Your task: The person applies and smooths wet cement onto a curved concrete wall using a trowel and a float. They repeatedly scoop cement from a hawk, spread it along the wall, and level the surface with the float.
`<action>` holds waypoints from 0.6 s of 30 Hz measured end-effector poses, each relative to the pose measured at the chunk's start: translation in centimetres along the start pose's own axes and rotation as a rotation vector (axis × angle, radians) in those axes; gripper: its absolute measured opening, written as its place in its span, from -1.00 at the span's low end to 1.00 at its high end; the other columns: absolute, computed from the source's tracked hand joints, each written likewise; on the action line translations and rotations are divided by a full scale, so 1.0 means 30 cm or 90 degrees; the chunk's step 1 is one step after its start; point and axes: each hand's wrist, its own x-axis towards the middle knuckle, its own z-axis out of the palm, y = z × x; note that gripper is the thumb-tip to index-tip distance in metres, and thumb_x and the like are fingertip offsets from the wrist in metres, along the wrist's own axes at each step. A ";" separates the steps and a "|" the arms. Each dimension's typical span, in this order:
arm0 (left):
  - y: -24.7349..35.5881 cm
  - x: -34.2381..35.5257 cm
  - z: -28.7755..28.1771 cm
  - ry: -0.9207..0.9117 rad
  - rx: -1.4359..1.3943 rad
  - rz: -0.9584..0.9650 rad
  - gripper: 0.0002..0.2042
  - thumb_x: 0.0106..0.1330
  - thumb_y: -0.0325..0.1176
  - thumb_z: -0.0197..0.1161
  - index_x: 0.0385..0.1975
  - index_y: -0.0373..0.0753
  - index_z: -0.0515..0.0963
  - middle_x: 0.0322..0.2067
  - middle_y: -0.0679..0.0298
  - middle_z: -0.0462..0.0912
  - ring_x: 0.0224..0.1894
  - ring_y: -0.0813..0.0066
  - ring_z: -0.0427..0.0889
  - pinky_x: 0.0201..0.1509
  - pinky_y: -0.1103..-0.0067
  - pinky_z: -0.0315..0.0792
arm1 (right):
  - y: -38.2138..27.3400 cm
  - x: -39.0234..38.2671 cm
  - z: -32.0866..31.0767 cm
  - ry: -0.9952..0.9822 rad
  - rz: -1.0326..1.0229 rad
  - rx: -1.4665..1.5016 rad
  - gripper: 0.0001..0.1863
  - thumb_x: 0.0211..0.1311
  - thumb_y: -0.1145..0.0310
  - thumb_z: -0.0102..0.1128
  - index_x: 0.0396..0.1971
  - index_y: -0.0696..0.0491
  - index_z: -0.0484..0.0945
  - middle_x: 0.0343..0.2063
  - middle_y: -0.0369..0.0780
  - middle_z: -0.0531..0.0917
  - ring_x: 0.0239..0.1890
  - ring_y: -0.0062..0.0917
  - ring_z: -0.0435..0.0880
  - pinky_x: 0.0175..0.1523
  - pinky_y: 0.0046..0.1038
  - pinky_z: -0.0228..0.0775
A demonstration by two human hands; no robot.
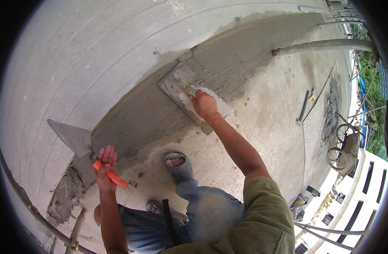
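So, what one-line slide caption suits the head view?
Left hand holds an orange-handled pointed trowel; right hand grips a rectangular float over a band of grey mortar.

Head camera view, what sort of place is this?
Probably an outdoor construction site: there's a band of wet-looking mortar under the float, a two-wheeled cart and a bare pole.

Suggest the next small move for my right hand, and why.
Probably slide the float toward the picture's upper right: the right hand grips its handle, it sits over the grey mortar, and the surface there looks rough.
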 end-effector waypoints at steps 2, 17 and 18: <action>-0.005 0.004 0.009 -0.001 0.003 -0.003 -0.40 0.01 -0.56 0.05 0.17 -0.38 0.18 0.21 -0.03 0.23 0.32 0.11 0.13 0.43 0.28 -0.07 | -0.003 0.007 -0.004 -0.012 0.016 0.005 -0.70 0.19 0.20 0.03 -0.31 0.16 0.39 -0.39 0.01 0.60 -0.30 -0.08 0.60 -0.16 -0.20 0.44; -0.005 -0.002 0.000 0.009 0.011 -0.006 -0.40 0.00 -0.55 0.05 0.17 -0.39 0.17 0.22 -0.05 0.22 0.32 0.10 0.13 0.43 0.28 -0.06 | 0.259 0.221 -0.158 0.133 0.230 -0.027 -0.58 0.19 0.05 0.01 -0.36 0.19 0.47 -0.38 0.10 0.60 -0.24 -0.01 0.58 -0.11 -0.13 0.39; -0.004 -0.003 -0.003 0.006 0.011 -0.003 -0.40 0.00 -0.55 0.05 0.17 -0.39 0.18 0.21 -0.04 0.22 0.32 0.10 0.13 0.43 0.28 -0.06 | 0.299 0.234 -0.181 0.147 0.251 -0.019 -0.58 0.19 0.06 0.00 -0.33 0.19 0.47 -0.35 0.11 0.60 -0.21 -0.01 0.58 -0.09 -0.13 0.39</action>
